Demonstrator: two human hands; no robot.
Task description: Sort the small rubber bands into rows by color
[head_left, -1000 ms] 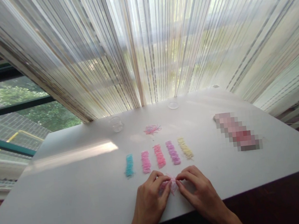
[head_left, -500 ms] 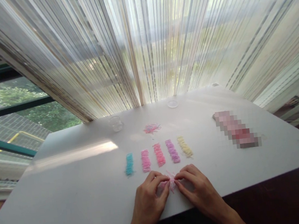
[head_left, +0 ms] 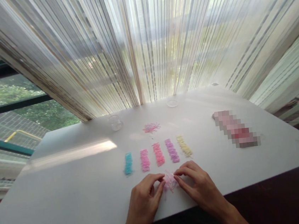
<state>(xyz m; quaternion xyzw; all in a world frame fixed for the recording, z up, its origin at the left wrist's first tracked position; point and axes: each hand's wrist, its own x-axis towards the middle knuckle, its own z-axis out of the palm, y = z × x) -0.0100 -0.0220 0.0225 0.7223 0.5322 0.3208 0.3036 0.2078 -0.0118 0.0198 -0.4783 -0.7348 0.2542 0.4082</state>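
Note:
A loose pile of light pink strands lies on the white table near its front edge, between my hands. My left hand is pinched at the pile's left side, and my right hand is pinched at its right side; both touch or nearly touch strands. Beyond them are separate strips of short strands in a row: blue, pink, coral, purple and yellow. A mixed pink and purple pile sits farther back.
A clear container stands at the back left of the white table, with a clear round lid at the back middle. A blurred pink object lies on the right. Striped curtains hang behind the table.
My left hand has moved left, away from my right hand, and the gap between them is wider. More of the light pink pile shows between them.

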